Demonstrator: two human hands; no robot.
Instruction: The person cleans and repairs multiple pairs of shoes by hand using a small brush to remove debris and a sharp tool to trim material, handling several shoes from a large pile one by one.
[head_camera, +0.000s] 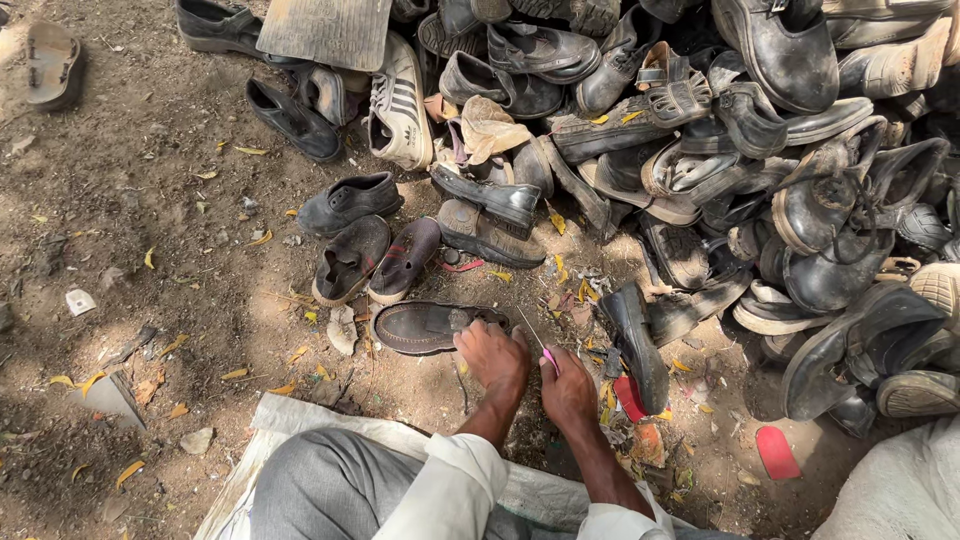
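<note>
A large heap of worn, dusty black and brown leather shoes (760, 160) is spread over the bare earth ground (130, 200), up and to the right of the brown leather shoe sole (425, 326) that is being handled. No container is seen; the only holder-like thing is a pale woven sack (275, 425) laid flat below the sole, under the person's grey-trousered legs, and nothing is seen inside it.

The brown sole is laid flat on the dirt with its long axis running left to right. It extends leftward from the fingers, its right end being covered by the left hand (493, 356), which is clearly the nearer hand. That hand is closed down on the sole's end, pressing or gripping it; how the fingertips curl under cannot be told.

Just right of the sole, the right hand (568, 388) is closed around a small pink-handled tool (549, 359), from which a thin pale line, a thread or a blade, is seen rising up-left toward the sole's right end. A single black shoe (640, 340) is set further right of the sole, and two small dark shoes (375, 260) lie just above it.
</note>
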